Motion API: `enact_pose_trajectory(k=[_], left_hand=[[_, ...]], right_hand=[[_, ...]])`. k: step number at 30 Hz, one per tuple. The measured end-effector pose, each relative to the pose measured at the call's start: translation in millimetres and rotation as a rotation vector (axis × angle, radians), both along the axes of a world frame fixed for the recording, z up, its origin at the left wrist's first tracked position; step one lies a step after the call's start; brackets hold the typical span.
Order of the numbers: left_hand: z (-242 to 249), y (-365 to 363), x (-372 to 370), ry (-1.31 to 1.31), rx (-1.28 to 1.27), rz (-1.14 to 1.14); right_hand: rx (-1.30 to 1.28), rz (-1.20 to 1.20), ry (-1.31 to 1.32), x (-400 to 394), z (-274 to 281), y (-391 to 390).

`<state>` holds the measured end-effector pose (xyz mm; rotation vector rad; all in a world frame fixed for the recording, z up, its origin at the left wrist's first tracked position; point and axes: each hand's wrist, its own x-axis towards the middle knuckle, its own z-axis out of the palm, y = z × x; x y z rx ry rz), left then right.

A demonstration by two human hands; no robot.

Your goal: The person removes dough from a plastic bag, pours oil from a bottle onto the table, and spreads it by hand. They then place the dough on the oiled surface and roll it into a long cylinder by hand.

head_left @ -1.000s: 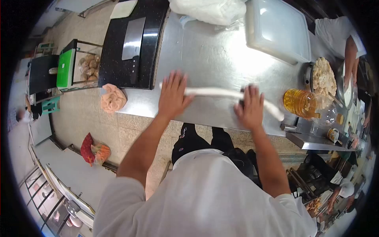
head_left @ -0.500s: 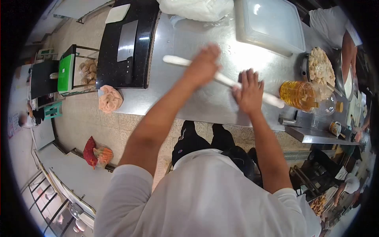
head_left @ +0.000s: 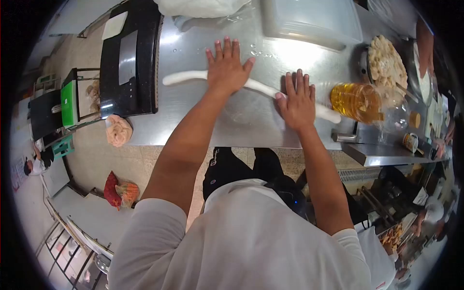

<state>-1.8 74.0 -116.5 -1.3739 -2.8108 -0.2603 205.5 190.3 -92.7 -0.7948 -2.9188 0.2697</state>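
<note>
A long white rope of dough (head_left: 263,88) lies slantwise across the steel table, its left end bent slightly. My left hand (head_left: 226,71) rests palm down over its left part, fingers spread and pointing away from me. Over the right part lies my right hand (head_left: 298,105), flat, with its fingers stretched out. Both palms hide short stretches of the dough. Just right of my right hand, a plastic bottle of yellow oil (head_left: 355,102) is lying on its side near the dough's right end.
A cleaver (head_left: 127,58) lies on the black slab (head_left: 145,87) at left. A lidded plastic box (head_left: 314,21) and a white plastic bag (head_left: 203,7) sit at the back. Dough pieces fill a round pan (head_left: 386,60) at right. A crumpled pinkish bundle (head_left: 118,130) hangs at the table's left corner.
My left hand has moved left along the dough, and its blurred fingers are now spread flat. The dough rope looks longer. The whole view has shifted a little.
</note>
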Motion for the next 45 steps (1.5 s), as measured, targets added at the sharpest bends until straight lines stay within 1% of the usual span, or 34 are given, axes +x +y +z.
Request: enact_pose_trajectory(k=[1,3,4,5,7,8,10,13,14,15,18,21,22,23,25,26,28,29,30,31,32,34,35,36,37,38,39,40,41,42,43,44,45], left_hand=[[2.7,2.8,-7.3,0.048,0.069,0.0],[19.7,-32.2,13.9,0.035,-0.1,-0.117],[24.0,-52.8,27.3,-0.024,-0.083,-0.127],[22.3,-77.2,43.9,-0.088,-0.074,-0.141],[11.7,-122.2,75.4,-0.111,-0.038,-0.184],[13.4,-130.6,78.7,-0.113,-0.031,-0.219],[16.6,-130.5,79.4,-0.147,-0.021,-0.189],[15.5,-112.3,62.4,-0.127,-0.054,-0.153],[19.7,-105.6,58.4,-0.132,-0.061,-0.147],[23.3,-97.7,55.1,-0.134,-0.058,-0.124],[21.9,-89.3,45.8,-0.117,-0.059,-0.094],[22.2,-87.1,42.4,-0.117,-0.063,-0.1],[24.1,-87.4,42.3,-0.129,-0.07,-0.104],[26.3,-87.3,41.6,-0.129,-0.07,-0.093],[32.9,-83.2,40.4,-0.183,-0.131,-0.086],[38.4,-78.3,40.7,-0.18,-0.124,-0.086],[46.5,-71.2,43.7,-0.176,-0.069,-0.104],[40.3,-67.1,48.3,-0.174,-0.073,-0.096],[27.6,-63.4,54.6,-0.218,0.024,-0.158],[19.8,-59.6,57.5,-0.257,0.124,-0.222],[18.4,-58.6,60.2,-0.25,0.124,-0.216],[15.9,-59.5,66.1,-0.193,-0.04,-0.217],[19.8,-46.6,58.5,-0.188,-0.047,-0.197],[21.1,-30.2,45.4,-0.126,-0.065,-0.112],[24.4,-16.1,30.7,-0.072,-0.09,-0.04],[26.2,4.1,5.9,-0.057,-0.091,0.003],[21.9,14.0,-11.2,-0.05,-0.098,0.055],[12.4,10.9,-16.2,-0.064,-0.119,0.065],[9.8,8.8,-25.9,-0.017,-0.04,0.02],[11.2,4.9,-34.9,0.034,0.043,-0.033],[10.1,-15.8,-26.2,0.031,0.007,-0.101],[10.1,-44.7,-9.5,0.035,-0.015,-0.163],[17.3,-73.6,5.4,-0.05,0.01,-0.19]], right_hand=[[0.016,-0.018,0.004,-1.7,0.9,-1.3],[-0.086,0.05,0.001,18.3,1.7,-13.3],[-0.168,0.013,0.067,27.6,-2.2,-16.0],[-0.347,-0.046,0.25,34.8,-5.5,-12.2],[-0.532,-0.293,0.579,27.7,-7.6,4.7],[-0.514,-0.324,0.587,21.8,1.9,14.2],[-1.292,-0.897,1.103,6.7,28.6,39.4],[-1.279,-0.888,1.146,15.0,16.5,52.4],[-1.302,-0.883,1.223,20.0,12.8,54.1],[-1.309,-0.884,1.212,26.2,10.0,57.3],[-1.258,-0.934,1.329,41.5,13.7,68.5],[-1.201,-0.969,1.362,60.7,0.7,94.8],[-1.178,-1.015,1.393,61.5,6.6,100.0],[-1.186,-1.008,1.385,58.3,9.2,100.4],[-0.979,-1.144,1.335,54.0,19.9,101.5],[-0.957,-1.045,1.24,50.3,22.3,91.3],[-0.135,-0.482,0.649,47.5,-5.2,56.9],[-0.192,-0.279,0.48,42.0,8.2,27.5],[-0.127,-0.126,0.278,39.0,6.8,-7.7],[-0.092,-0.028,0.085,39.5,-0.9,-39.9],[-0.089,0.136,-0.099,42.3,12.2,-57.7],[-0.075,0.13,-0.08,41.9,-2.4,-45.1],[-0.063,0.117,-0.063,39.3,-8.3,-37.2],[-0.007,0.074,-0.066,29.6,-20.3,-23.8],[0.032,0.035,-0.075,14.9,-17.6,-7.0],[0.029,-0.027,-0.193,-9.6,6.9,9.6],[0.092,-0.059,-0.145,-23.0,-0.6,27.6],[0.083,-0.129,-0.075,-36.3,-1.3,39.7],[0.087,-0.18,-0.015,-43.1,-5.4,45.7],[0.088,-0.164,-0.025,-37.5,-5.4,39.4],[0.101,-0.151,-0.03,-27.6,-3.3,31.6],[0.05,-0.136,0.005,-9.7,-11.0,18.2],[-0.001,-0.116,0.038,14.0,-18.6,1.4]])
